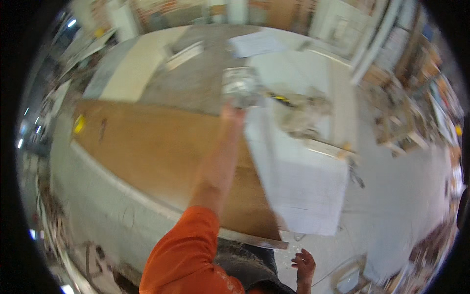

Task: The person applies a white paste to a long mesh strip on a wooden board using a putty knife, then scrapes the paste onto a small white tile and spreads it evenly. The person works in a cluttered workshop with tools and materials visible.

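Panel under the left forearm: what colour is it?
The panel is brown; see head view.

Smooth wood-like board (161, 149), glossy metallic-looking object (240, 82), matt cloth sleeve (178, 247).

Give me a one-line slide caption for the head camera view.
Left arm outstretched across a brown board, left hand at a blurred silvery object, right hand closer in.

- Silvery thing (239, 84): blocky, pale and shiny, its details blurred.
- Place: just beyond the brown board (156, 142), by its far right corner; raised or resting, cannot tell.
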Available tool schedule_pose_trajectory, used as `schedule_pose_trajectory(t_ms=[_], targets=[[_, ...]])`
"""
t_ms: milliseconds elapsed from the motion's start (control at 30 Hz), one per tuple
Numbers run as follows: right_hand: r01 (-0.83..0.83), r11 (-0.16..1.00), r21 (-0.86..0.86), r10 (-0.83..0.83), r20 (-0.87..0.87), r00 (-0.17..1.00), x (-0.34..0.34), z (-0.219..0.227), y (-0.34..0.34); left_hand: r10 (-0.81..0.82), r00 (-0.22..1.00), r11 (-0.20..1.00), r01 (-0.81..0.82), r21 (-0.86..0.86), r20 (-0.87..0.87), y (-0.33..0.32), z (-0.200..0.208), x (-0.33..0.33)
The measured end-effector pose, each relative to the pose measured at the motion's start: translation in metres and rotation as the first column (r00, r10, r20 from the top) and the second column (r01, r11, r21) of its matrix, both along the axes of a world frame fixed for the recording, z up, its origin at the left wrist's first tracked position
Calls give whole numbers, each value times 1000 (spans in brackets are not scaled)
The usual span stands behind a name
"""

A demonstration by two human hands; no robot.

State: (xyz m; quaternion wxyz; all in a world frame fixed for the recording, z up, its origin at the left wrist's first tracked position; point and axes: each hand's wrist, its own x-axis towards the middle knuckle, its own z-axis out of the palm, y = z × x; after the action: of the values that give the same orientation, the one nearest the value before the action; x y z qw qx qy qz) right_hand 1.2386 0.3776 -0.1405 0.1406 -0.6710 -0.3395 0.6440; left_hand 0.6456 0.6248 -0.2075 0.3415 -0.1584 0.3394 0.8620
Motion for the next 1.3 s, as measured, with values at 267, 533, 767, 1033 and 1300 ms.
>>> schedule_pose_trajectory(t_ms=[267, 533, 767, 1033, 1300], targets=[[315, 949, 28, -314, -35, 949, -91, 4, -57, -436, 844, 888, 348, -301, -313, -272, 99, -38], [599, 749, -282, -635, -51, 771, -216, -24, -150, 209, 967, 615, -245, -750, -145, -607, 54, -158], [613, 668, -422, -741, -300, 601, -337, -30, -205, 129, 977, 918, -52, -394, 172, -672, 3, -223], [727, 619, -298, -782, -325, 532, -357, -72, -189, 73, 991, 956, -36, -291, 115, -667, 8, -260], [721, 640, -264, -766, -283, 577, -355, -88, -178, 102, 991, 948, -69, -311, 90, -665, 12, -261]])
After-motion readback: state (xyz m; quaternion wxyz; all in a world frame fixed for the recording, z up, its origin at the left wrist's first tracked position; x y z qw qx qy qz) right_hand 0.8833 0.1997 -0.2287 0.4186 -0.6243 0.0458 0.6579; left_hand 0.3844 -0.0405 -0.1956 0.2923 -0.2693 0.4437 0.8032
